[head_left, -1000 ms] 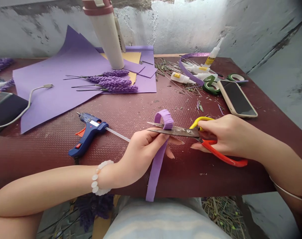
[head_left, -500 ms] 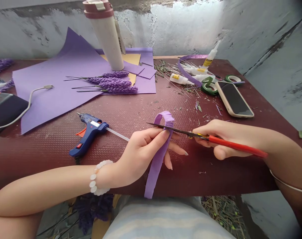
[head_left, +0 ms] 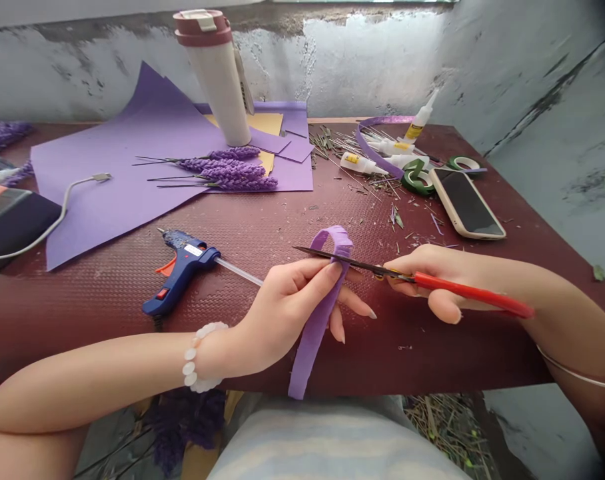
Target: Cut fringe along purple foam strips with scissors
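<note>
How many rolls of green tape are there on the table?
2. One roll lies next to the phone, at its left end; the other roll lies behind the phone. Another may be hidden.

left hand (head_left: 282,317) shows long, pale, tapered fingernails (head_left: 371,313) and a white round-bead bracelet (head_left: 195,358); right forearm (head_left: 572,340) carries a thin silver bangle (head_left: 577,375); lap garment (head_left: 327,447) is pale blue-and-white striped.
</note>
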`<state>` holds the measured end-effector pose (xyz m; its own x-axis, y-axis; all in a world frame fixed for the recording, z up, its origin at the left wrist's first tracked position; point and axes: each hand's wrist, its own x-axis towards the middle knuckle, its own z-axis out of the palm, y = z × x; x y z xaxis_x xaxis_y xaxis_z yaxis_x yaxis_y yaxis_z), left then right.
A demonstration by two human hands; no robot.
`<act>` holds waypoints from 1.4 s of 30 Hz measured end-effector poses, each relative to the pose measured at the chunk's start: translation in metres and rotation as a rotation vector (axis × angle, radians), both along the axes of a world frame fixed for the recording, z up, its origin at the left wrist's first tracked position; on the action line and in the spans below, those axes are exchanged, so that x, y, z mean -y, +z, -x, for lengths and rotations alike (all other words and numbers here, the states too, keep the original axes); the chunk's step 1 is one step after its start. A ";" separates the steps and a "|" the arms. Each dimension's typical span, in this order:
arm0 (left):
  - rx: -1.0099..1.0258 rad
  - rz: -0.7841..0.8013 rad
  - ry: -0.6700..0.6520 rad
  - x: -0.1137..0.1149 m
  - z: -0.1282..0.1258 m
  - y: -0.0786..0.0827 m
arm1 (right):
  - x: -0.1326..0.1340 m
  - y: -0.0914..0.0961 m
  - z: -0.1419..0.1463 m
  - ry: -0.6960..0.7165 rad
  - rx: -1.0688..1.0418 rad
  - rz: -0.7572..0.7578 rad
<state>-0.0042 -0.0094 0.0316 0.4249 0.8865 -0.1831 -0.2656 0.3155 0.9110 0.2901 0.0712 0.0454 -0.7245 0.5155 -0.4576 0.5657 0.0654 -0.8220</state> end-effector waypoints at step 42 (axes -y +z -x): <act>-0.130 -0.218 0.164 -0.009 -0.004 -0.016 | 0.021 0.000 0.016 -0.121 0.271 -0.690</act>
